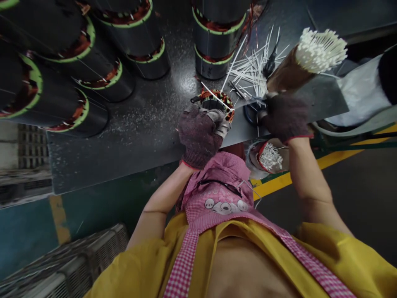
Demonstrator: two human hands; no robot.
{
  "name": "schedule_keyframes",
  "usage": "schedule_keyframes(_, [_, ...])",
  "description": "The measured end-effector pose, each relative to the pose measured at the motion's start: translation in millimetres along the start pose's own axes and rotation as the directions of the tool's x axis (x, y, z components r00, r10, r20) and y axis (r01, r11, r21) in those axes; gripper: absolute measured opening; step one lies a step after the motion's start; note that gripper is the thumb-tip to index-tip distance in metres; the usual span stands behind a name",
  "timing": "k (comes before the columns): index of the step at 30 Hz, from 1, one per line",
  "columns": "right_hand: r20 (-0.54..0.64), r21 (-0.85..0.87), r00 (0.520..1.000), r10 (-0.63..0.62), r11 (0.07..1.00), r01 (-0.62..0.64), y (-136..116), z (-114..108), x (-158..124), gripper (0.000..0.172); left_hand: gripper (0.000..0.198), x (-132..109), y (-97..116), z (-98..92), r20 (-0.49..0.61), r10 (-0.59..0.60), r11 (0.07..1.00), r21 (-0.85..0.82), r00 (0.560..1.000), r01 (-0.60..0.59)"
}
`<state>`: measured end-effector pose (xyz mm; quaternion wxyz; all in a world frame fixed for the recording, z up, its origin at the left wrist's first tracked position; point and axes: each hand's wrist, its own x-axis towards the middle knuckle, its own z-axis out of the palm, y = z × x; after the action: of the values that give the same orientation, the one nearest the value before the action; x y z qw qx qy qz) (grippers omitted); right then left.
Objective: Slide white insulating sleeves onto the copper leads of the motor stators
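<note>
copper-wound ring (212, 102) | left hand (201, 133): fingers curled onto it | right hand (287, 116) by scissors (249, 112), can't tell its grip | slipping blades could nick coils (230, 117)

Tabletop (108, 161) looks like smooth metal with kind of a shine to it. Big cylinders (149, 68) are mostly matt, but their rims (37, 78) look like smooth plastic. Wound core (228, 99) has glossy copper wire (230, 116). Loose strips (257, 70): smooth plastic, I'd say. Gloves (200, 132) are rough, fuzzy knit, the apron (198, 207) is matt cloth, and that bag (356, 91) is crinkly, shiny plastic.
</note>
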<state>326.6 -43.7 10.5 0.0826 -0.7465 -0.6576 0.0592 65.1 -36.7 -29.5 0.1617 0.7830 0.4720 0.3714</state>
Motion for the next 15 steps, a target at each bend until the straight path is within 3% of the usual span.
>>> schedule_keyframes(2, [0.144, -0.203, 0.988, 0.054, 0.979, -0.024, -2, 3, 10, 0.032, 0.017, 0, -1, 4.6, -0.011, -0.007, 1.0, 0.028, 1.0, 0.007])
schedule_keyframes(3, [0.158, -0.237, 0.984, 0.077, 0.971, -0.038, -5, 5, 14, 0.033, 0.016, -1, -2, 4.9, -0.02, 0.006, 0.999, 0.037, 1.0, -0.006])
schedule_keyframes(7, [0.117, -0.222, 0.985, 0.128, 0.97, -0.1, -9, 1, 20, 0.048, 0.019, -9, -11, -3.2, -0.054, 0.127, 0.992, 0.028, 0.99, -0.126])
schedule_keyframes(10, [0.048, -0.207, 0.991, 0.122, 0.972, -0.11, 1, -13, 9, 0.04, 0.034, -18, -21, -3.2, -0.025, 0.198, 0.98, 0.016, 0.98, -0.197])
schedule_keyframes(12, [-0.041, -0.151, 0.998, 0.052, 0.987, -0.058, 10, -24, -7, 0.036, 0.044, -23, -24, 5.9, -0.033, 0.149, 0.989, 0.023, 0.988, -0.148])
schedule_keyframes(15, [-0.097, -0.081, 0.994, -0.047, 0.996, 0.04, 19, -35, -34, 0.05, 0.053, -26, -23, 26.8, -0.099, 0.019, 0.999, 0.038, 0.995, -0.016])
